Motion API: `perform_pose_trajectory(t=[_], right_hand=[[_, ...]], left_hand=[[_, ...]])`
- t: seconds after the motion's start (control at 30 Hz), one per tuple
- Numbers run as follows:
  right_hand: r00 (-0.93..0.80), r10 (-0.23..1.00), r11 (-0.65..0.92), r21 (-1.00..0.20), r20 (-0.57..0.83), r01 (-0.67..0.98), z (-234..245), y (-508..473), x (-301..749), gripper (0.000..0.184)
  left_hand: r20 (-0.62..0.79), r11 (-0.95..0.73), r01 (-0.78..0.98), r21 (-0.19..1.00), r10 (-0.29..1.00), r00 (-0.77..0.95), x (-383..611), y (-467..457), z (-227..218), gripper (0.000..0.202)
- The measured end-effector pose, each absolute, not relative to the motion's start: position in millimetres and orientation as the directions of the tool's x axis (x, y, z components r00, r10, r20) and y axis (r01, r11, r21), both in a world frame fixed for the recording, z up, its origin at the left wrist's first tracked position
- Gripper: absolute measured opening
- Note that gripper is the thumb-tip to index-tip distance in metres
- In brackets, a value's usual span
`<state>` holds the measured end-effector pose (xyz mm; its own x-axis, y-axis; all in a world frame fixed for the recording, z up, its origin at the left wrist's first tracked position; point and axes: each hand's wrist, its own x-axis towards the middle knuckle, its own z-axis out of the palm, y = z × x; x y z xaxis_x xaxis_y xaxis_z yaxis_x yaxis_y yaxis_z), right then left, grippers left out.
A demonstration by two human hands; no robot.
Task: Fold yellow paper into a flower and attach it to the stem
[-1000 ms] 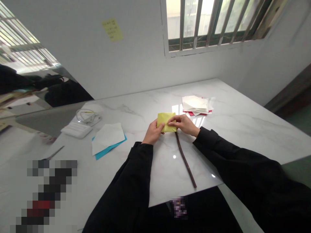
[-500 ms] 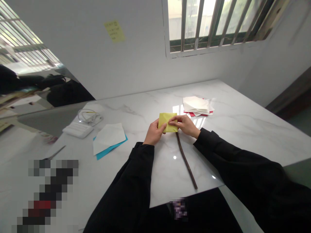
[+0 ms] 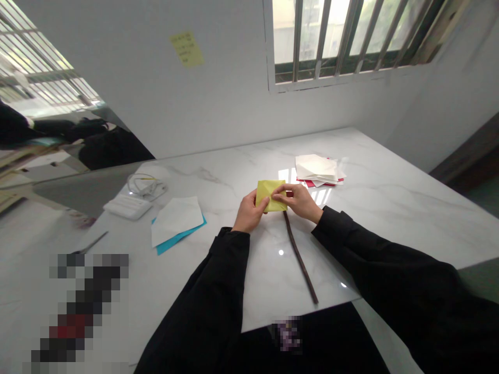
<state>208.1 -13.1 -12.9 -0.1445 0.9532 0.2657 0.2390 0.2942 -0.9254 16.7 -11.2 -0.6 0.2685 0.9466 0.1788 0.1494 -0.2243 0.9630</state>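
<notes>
Everything sits slightly further right than in the earlier frame, so mainly the head has moved, and the hands keep the same hold. A white marble table [image 3: 390, 218] fills the view, under a barred window [image 3: 335, 47] and a mirror [image 3: 50, 88] that stands at its left side. On the table, a white paper stack [image 3: 315, 168] lies on red sheets, away from the working place, and a white sheet [image 3: 177, 221] rests on blue paper [image 3: 181, 238]. A long dark strip [image 3: 300, 258] lies just below the hands. The left hand [image 3: 249, 212] is narrow and pinches the left edge of a small yellow paper [image 3: 265, 190], and the right hand [image 3: 299, 202] holds the right part with its fingers [image 3: 280, 193] lying on top. This two-side hold seems to keep the paper steady and flat. I cannot tell if it touches the table.
</notes>
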Motion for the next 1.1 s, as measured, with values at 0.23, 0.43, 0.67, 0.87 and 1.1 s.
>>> perform_pose_trajectory(t=[0.23, 0.43, 0.67, 0.87, 1.1], right_hand=[[-0.121, 0.939, 0.343, -0.905, 0.322, 0.25, -16, -13, 207, 0.025], [-0.121, 0.93, 0.367, -0.892, 0.346, 0.265, -16, -11, 209, 0.023], [-0.11, 0.961, 0.269, -0.951, 0.255, 0.152, -16, -11, 207, 0.035], [-0.108, 0.977, 0.179, -0.983, 0.183, -0.039, -18, -12, 201, 0.043], [-0.084, 0.979, 0.174, -0.974, 0.188, -0.145, -13, -18, 197, 0.045]], left_hand=[[0.196, -0.24, 0.149, 0.959, 0.946, 0.259, 16, -12, -1, 0.035], [0.187, -0.227, 0.137, 0.964, 0.949, 0.254, 17, -13, -1, 0.037], [0.18, -0.218, 0.122, 0.968, 0.947, 0.265, 18, -13, 0, 0.045], [0.172, -0.202, 0.09, 0.975, 0.948, 0.267, 20, -14, 3, 0.051], [0.169, -0.185, 0.032, 0.982, 0.948, 0.27, 21, -12, 1, 0.054]])
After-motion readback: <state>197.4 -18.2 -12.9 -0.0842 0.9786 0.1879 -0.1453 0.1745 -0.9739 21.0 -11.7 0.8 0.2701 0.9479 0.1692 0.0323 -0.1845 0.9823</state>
